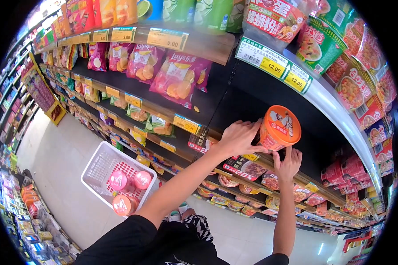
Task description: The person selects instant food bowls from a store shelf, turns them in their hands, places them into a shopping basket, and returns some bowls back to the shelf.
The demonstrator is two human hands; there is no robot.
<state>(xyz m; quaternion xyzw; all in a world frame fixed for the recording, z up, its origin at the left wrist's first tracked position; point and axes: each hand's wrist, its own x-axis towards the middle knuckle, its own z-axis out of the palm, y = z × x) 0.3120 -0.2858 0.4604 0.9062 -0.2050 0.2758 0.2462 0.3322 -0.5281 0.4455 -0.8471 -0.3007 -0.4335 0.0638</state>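
Observation:
An orange instant-food tub (281, 126) with a round printed lid is at the front of the dark shelf, tilted towards me. My left hand (241, 138) grips its left side, fingers along the wall and thumb low by the base. Below the tub is my right hand (289, 164), its thumb and index finger reaching up to the lower edge while the other fingers curl. The underside of the tub is hidden. On the floor to my left, a white plastic basket (102, 164) contains pink-lidded tubs (118, 180) and an orange-lidded tub (123, 205).
Pink chip bags (174, 79) line the shelf to the left. A shelf edge with price tags (274, 66) curves above the tub, bearing packaged noodles (274, 17). Lower shelves hold noodle bowls (247, 189). Across the pale aisle floor (48, 154) stands another stocked shelf (35, 221).

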